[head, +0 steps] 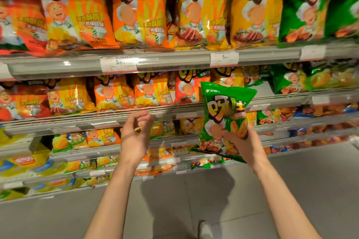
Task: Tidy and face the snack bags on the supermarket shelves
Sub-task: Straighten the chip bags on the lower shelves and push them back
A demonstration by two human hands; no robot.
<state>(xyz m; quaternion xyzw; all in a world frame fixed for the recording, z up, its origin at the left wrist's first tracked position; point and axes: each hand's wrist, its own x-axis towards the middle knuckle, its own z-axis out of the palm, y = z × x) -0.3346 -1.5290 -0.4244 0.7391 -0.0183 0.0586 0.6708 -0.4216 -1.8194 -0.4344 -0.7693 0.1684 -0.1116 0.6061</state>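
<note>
My right hand (245,142) grips a green snack bag (223,114) by its lower right part and holds it upright, front facing me, in front of the second shelf. My left hand (136,132) hovers beside it to the left with loosely curled fingers and holds nothing. Orange bags (136,9) and yellow bags (202,11) stand in rows on the top shelf, with green bags (305,7) at the right. The second shelf carries red, yellow and orange bags (114,93), and green bags (287,81) at its right end.
A gap (262,88) on the second shelf shows behind the held bag, left of the green bags. Price tags (118,64) hang on the shelf rails. Lower shelves (174,145) hold smaller mixed bags. Grey floor (174,209) lies below, with a shoe (204,229).
</note>
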